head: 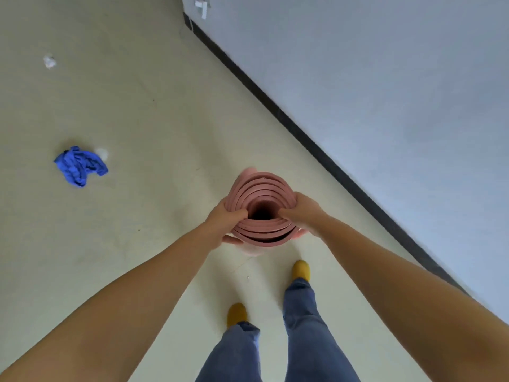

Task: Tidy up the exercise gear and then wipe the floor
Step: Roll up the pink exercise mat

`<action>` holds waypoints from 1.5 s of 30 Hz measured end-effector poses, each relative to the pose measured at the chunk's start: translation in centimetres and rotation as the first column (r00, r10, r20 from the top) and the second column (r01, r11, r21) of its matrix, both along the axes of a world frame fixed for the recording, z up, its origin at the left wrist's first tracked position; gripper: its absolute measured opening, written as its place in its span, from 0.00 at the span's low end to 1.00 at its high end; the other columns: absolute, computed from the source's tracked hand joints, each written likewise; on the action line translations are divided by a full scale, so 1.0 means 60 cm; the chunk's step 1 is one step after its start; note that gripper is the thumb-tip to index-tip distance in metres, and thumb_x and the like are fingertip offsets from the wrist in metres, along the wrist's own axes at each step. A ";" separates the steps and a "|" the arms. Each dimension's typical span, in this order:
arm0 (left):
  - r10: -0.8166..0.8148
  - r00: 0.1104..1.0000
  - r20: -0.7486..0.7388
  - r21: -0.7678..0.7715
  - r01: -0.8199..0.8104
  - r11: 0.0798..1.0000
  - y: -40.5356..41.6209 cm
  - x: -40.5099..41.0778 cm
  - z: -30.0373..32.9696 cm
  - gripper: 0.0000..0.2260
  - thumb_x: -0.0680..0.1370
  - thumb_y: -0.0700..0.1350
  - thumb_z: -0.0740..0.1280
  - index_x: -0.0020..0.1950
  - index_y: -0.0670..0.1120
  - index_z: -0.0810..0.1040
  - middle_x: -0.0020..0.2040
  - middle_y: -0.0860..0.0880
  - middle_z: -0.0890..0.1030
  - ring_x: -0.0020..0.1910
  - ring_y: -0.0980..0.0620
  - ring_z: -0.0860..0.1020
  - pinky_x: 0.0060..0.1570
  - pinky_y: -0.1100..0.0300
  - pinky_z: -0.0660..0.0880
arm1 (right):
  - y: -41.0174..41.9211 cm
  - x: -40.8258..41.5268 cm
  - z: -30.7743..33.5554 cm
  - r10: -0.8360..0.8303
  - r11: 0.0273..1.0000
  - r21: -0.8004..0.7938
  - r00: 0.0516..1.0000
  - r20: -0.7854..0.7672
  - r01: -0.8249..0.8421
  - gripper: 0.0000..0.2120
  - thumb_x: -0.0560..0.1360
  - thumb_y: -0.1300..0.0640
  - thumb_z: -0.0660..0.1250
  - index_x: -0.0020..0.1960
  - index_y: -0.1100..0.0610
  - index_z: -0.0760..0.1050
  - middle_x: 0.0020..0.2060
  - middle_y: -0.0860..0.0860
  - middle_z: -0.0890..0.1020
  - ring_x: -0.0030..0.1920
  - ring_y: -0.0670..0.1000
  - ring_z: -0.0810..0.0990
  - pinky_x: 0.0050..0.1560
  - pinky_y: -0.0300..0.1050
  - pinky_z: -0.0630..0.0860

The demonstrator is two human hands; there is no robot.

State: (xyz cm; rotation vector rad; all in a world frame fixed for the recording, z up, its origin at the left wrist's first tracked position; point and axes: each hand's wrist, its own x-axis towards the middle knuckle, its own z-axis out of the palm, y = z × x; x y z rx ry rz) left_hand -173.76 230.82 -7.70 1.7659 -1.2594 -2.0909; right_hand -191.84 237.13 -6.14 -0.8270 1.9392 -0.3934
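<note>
Pink foam yoga mat (pixel 261 188), rolled and upright before the feet, is pinched at 9 and 3 o'clock by left hand (pixel 224 224) and right hand (pixel 301 212), thumbs inside; better keep the coil tight, then stand it by the wall (pixel 385 78).

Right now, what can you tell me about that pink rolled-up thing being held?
The pink mat is rolled into a loose spiral of thick, foam-like layers with a dark hollow core, seen end-on from above. It stands roughly upright in front of the person's feet; whether its lower end rests on the floor is hidden. The left hand and right hand grip its top rim from opposite sides, thumbs hooked into the core.
</note>
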 end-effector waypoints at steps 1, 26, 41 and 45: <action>-0.066 0.998 -0.001 -0.009 0.066 0.998 0.010 -0.014 0.005 0.23 0.74 0.41 0.66 0.67 0.54 0.68 0.59 0.48 0.78 0.55 0.45 0.78 0.40 0.49 0.82 | 0.031 -0.006 0.005 -0.061 0.998 0.000 0.998 -0.001 0.061 0.20 0.73 0.55 0.66 0.64 0.56 0.70 0.51 0.53 0.79 0.51 0.55 0.78 0.49 0.45 0.77; -0.971 0.237 -0.019 -0.124 0.963 0.238 0.940 -0.564 0.121 0.19 0.73 0.42 0.65 0.63 0.55 0.72 0.53 0.45 0.81 0.51 0.43 0.80 0.36 0.50 0.81 | 1.164 -0.235 0.118 -0.964 0.215 -0.069 0.223 0.146 0.974 0.15 0.73 0.58 0.66 0.59 0.54 0.72 0.49 0.54 0.81 0.45 0.56 0.83 0.38 0.51 0.83; -0.982 -0.184 0.033 -0.192 0.963 -0.187 1.403 -0.953 0.133 0.15 0.75 0.44 0.65 0.62 0.52 0.73 0.52 0.45 0.81 0.49 0.44 0.81 0.38 0.50 0.82 | 1.599 -0.501 0.122 -0.975 -0.145 -0.084 -0.128 0.184 0.986 0.17 0.74 0.55 0.68 0.61 0.56 0.71 0.50 0.55 0.80 0.44 0.54 0.83 0.34 0.46 0.82; -0.953 -0.300 0.050 -0.175 0.936 -0.304 1.519 -1.099 0.144 0.17 0.73 0.43 0.65 0.62 0.51 0.73 0.52 0.44 0.81 0.49 0.43 0.81 0.37 0.48 0.82 | 1.691 -0.607 0.126 -0.953 -0.260 -0.078 -0.243 0.180 0.962 0.18 0.74 0.53 0.68 0.62 0.55 0.71 0.49 0.54 0.80 0.42 0.53 0.84 0.33 0.44 0.82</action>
